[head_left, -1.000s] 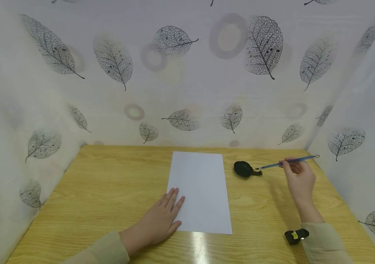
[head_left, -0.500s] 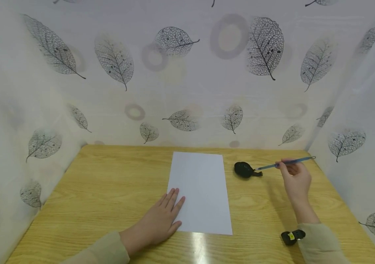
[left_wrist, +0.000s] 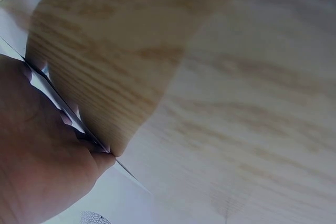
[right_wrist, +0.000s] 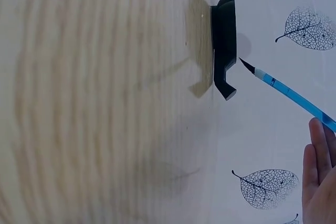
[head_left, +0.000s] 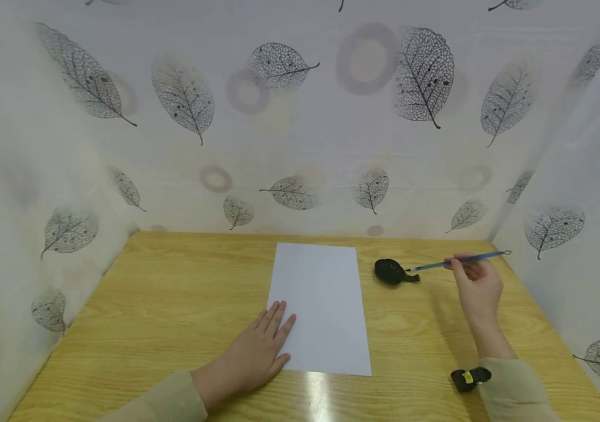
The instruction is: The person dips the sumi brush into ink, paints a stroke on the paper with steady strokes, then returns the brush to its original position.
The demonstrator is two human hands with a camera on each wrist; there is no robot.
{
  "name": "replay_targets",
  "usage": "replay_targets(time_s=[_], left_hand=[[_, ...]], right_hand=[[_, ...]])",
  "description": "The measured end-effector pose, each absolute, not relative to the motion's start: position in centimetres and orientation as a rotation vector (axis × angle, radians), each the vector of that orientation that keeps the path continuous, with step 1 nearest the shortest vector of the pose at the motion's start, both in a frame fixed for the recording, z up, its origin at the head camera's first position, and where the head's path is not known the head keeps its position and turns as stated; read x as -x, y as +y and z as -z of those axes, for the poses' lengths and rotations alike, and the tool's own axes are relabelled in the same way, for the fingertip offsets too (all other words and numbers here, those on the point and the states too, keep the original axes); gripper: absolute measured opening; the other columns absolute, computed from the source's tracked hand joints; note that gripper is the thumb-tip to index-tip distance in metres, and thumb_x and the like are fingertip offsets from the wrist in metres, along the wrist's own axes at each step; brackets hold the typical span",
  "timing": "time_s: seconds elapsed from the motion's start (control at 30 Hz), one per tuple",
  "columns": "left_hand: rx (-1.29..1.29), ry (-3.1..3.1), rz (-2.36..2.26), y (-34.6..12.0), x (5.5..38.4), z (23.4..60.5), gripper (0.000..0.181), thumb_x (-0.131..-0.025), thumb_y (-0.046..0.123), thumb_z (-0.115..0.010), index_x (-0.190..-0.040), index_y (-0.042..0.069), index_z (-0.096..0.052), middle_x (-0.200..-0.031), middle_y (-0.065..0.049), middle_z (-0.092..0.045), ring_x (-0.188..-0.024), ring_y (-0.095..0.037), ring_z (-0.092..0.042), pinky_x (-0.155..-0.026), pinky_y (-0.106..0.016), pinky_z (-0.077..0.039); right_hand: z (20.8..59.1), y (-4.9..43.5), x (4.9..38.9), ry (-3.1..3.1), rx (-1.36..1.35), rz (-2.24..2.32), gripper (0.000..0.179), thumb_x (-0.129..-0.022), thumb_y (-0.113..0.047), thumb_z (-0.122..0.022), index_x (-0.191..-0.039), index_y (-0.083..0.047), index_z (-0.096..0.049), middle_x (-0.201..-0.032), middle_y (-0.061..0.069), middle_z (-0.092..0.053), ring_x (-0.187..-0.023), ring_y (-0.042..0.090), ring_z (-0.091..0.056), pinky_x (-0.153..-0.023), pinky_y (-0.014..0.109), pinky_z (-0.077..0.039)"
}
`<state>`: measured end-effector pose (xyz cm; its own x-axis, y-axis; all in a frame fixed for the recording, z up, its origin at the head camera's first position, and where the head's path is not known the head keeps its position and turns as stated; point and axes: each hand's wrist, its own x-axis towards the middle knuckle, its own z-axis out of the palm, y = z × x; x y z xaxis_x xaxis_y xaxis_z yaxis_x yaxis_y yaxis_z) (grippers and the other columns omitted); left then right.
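A blue writing brush (head_left: 433, 265) with a dark tip is pinched in my right hand (head_left: 480, 287), raised over the right of the table. Its tip points left, at the near end of a small black ink dish (head_left: 388, 272) with a short spout. In the right wrist view the pointed dark bristles (right_wrist: 247, 65) are beside the ink dish (right_wrist: 226, 35), a small gap apart. My left hand (head_left: 258, 351) lies with fingers straight across the lower left edge of a blank white sheet of paper (head_left: 326, 299). The left wrist view shows that hand (left_wrist: 42, 145) low along the sheet's edge.
The wooden table (head_left: 183, 281) has a glossy yellowish grain. Pale curtains (head_left: 305, 135) printed with leaves stand behind it and at both sides. A black wrist device (head_left: 470, 379) sits at my right cuff.
The right hand with the brush shifts a little left toward the ink dish, then slightly back right. My left hand and the paper stay in place.
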<state>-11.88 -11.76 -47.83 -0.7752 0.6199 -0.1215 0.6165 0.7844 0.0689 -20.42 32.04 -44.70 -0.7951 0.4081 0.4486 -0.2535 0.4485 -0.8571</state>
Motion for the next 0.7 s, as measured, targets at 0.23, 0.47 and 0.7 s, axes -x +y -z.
replay_targets(time_s=[0.23, 0.47, 0.7], left_hand=[[-1.015, 2.859, -0.02, -11.75, 11.91, 47.87, 0.07, -0.111, 0.044, -0.046, -0.166, 0.004, -0.032, -0.173, -0.028, -0.023, -0.162, -0.04, -0.026, -0.131, -0.05, -0.033], [-1.021, 2.865, -0.025, -11.76, 11.85, 47.67, 0.07, -0.111, 0.043, -0.047, -0.166, 0.003, -0.033, -0.173, -0.028, -0.025, -0.162, -0.041, -0.027, -0.131, -0.05, -0.033], [-1.02, 2.87, -0.008, -11.68, 11.68, 47.67, 0.07, -0.111, 0.044, -0.046, -0.166, 0.003, -0.033, -0.173, -0.028, -0.025, -0.162, -0.041, -0.027, -0.131, -0.05, -0.032]], right_hand=[[44.83, 32.09, 20.26, -2.097, 0.121, -1.355, 0.017, -0.102, -0.003, -0.068, -0.114, 0.01, -0.069, -0.088, -0.036, -0.069, -0.079, -0.017, -0.068, -0.076, 0.001, -0.053], [44.46, 32.65, 19.99, -2.08, 0.162, -1.327, 0.013, -0.103, -0.005, -0.068, -0.111, 0.004, -0.071, -0.087, -0.038, -0.068, -0.079, -0.018, -0.067, -0.077, 0.0, -0.052], [43.89, 32.5, 19.67, -2.057, 0.164, -1.339, 0.013, -0.102, -0.006, -0.068, -0.111, 0.003, -0.072, -0.087, -0.037, -0.07, -0.078, -0.016, -0.068, -0.076, 0.0, -0.052]])
